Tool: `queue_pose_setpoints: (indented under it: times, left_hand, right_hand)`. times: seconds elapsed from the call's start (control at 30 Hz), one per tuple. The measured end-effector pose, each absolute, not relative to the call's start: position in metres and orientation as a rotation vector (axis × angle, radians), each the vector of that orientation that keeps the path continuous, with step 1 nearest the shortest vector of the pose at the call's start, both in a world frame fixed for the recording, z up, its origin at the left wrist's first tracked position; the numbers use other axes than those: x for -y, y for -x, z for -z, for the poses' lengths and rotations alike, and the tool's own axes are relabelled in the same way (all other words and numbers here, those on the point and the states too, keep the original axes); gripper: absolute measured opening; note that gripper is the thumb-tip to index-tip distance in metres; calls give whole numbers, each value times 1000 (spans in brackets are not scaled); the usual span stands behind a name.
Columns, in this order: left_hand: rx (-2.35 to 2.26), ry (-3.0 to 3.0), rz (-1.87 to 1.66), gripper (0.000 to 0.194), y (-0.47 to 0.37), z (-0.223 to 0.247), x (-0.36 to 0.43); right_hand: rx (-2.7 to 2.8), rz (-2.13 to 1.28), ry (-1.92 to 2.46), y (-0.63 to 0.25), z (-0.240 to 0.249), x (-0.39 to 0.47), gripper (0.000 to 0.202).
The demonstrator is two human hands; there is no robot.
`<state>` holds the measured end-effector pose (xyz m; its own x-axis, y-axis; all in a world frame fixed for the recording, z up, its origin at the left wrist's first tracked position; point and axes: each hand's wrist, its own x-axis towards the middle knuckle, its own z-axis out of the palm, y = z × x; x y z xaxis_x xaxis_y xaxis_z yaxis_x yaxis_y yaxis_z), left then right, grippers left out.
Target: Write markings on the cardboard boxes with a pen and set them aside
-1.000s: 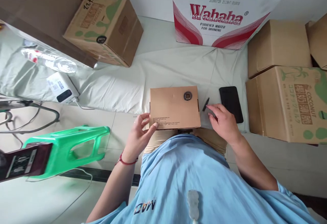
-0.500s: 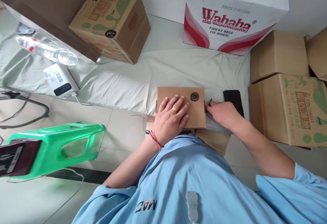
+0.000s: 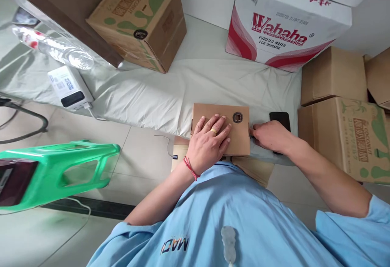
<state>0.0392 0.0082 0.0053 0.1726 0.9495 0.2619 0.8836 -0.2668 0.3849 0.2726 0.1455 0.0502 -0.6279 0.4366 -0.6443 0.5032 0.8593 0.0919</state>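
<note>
A small brown cardboard box (image 3: 219, 110) lies at the front edge of the cloth-covered surface, close to my body. On its top is a dark round mark with a square centre. My left hand (image 3: 210, 140) rests flat on the lid, fingers spread, with a ring and a red cord bracelet. Beside the box's right side, my right hand (image 3: 269, 136) is closed in a pinch, its fingertips at the side wall. What it holds, if anything, is hidden. Just behind that hand lies a black phone (image 3: 280, 117), partly covered by it.
Coconut cartons stand at the back left (image 3: 166, 27) and right (image 3: 323, 137), with a white Wahaha carton (image 3: 274, 35) at the back. A plastic bottle (image 3: 55, 50) and a white power bank (image 3: 70, 88) lie left. A green stool (image 3: 51, 173) stands on the floor.
The view has shifted slightly, so the box and hands appear further right. A small dark tip that stuck up by my right fingertips no longer shows. My left hand stays on the lid.
</note>
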Motion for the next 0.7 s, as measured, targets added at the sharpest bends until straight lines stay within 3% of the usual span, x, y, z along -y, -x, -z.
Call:
queue_pose_setpoints:
  times: [0.13,0.27,0.37,0.43,0.5,0.57,0.63,0.7]
  left_hand:
    - [-1796,-2274,-699,42,-39,-5,-8]
    - [-1790,-2285,-705,43,-39,-5,-7]
    - [-1770,-2258,-723,43,-38,-5,-8]
    - [-1760,-2245,-733,43,-38,-5,-8]
    - [-1762,-2243,-738,43,-38,-5,-8]
    - [-1775,-2254,-737,42,-39,-5,-8]
    - [-1789,-2266,-730,42,-39,-5,-7]
    - [-1796,-2260,-726,43,-40,-5,-7]
  right_hand:
    - [-2307,109,-695,-272,-72,-143,28]
    - [-2551,-56,-900,-301,-112,-135,6]
    - [-2980,-101,-1261,-322,-127,-125,20]
    - [-3280,232,-1673,-319,-118,-115,20]
    - [-3327,1010,-2174,-298,-96,-105,13]
    - [-2964,1760,-2359,-267,-68,-98,17]
    - [-2709,2098,-2357,-237,-41,-96,20]
    - [-2685,2105,-2401,-216,-21,-96,24]
